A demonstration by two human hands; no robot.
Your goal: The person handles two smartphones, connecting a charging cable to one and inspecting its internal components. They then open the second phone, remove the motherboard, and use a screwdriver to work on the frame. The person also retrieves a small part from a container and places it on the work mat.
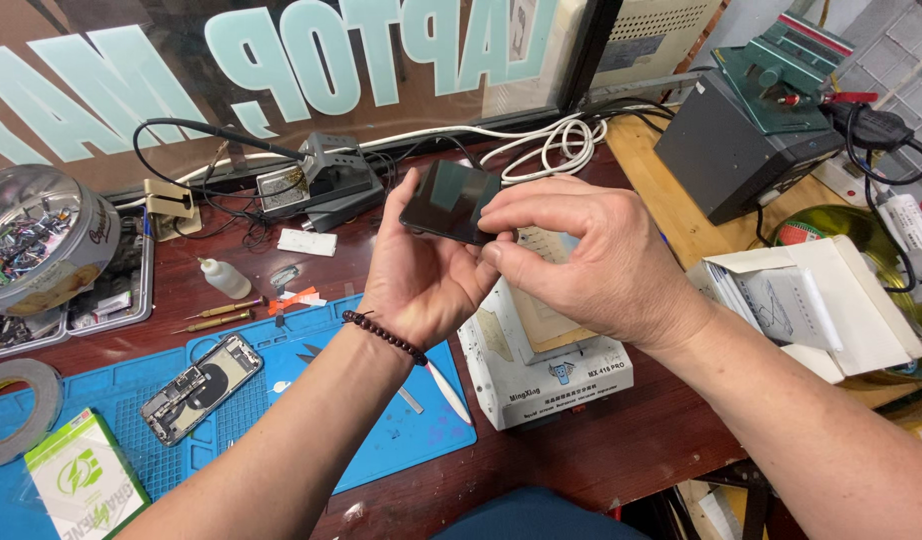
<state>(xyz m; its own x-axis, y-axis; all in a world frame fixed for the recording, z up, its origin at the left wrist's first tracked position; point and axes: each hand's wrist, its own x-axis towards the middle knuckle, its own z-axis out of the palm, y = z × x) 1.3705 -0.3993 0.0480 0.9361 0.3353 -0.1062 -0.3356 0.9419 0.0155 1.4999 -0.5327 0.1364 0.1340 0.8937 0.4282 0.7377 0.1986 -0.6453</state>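
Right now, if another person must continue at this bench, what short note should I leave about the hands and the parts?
Left hand: holds the dark phone screen up above the bench, glass toward the camera.
Right hand: fingertips pinch the screen's right edge.
Opened phone body: lies on the blue work mat, insides showing.
White heating machine: sits under the hands.
Done: screen is off the body.
Left: screen and body are not yet joined.
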